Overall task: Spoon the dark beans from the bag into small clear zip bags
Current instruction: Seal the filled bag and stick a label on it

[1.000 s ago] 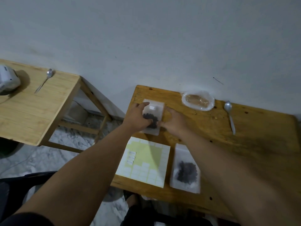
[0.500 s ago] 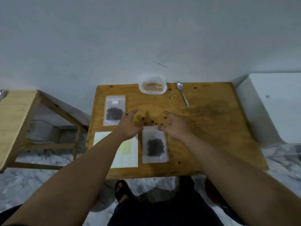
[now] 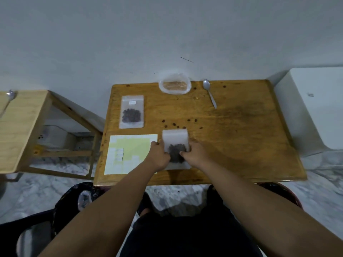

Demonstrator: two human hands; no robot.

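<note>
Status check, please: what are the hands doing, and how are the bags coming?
Hands: left hand, right hand both hold the near zip bag, beans inside. Far left lies the second filled bag. Beyond, loose beans scattered; spoon idle.

I see open wood across the right half of the table (image 3: 241, 145). Loose beans (image 3: 174, 124) dot the middle; a filled bag (image 3: 132, 112) and sticker sheet (image 3: 130, 154) crowd the left, and a spoon (image 3: 209, 93) lies at the back.
</note>
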